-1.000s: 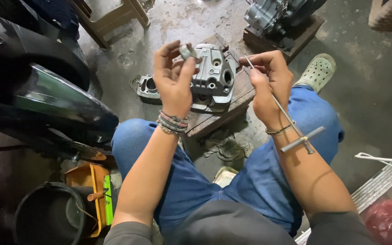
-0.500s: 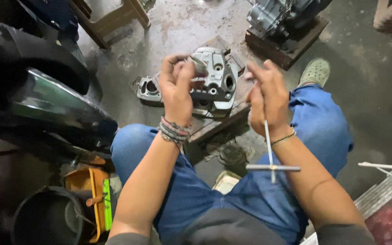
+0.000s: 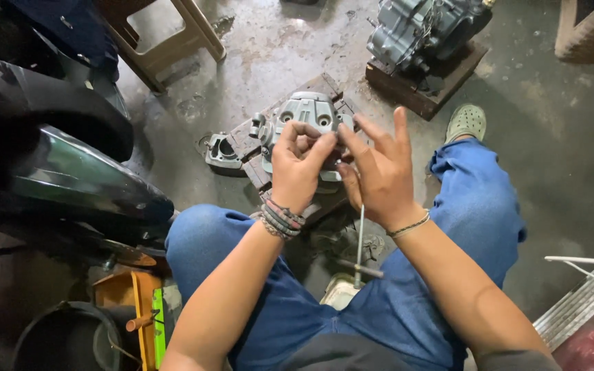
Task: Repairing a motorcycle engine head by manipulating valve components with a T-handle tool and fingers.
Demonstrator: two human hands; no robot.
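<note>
Engine cover (image 3: pixel 309 113), a grey metal casting, lies on a wooden block (image 3: pixel 242 141) on the floor between the knees, and both hands meet just above it: the left hand (image 3: pixel 298 165) curls with its fingertips pressed together as if pinching something small, while the right hand (image 3: pixel 379 175) has its fingers spread, a T-handle wrench (image 3: pixel 359 251) hanging down beneath it. It looks like a fastener being fitted to the tool's tip, which calls for steady alignment before turning. What the fingertips pinch is hidden, as is how the wrench is gripped.
</note>
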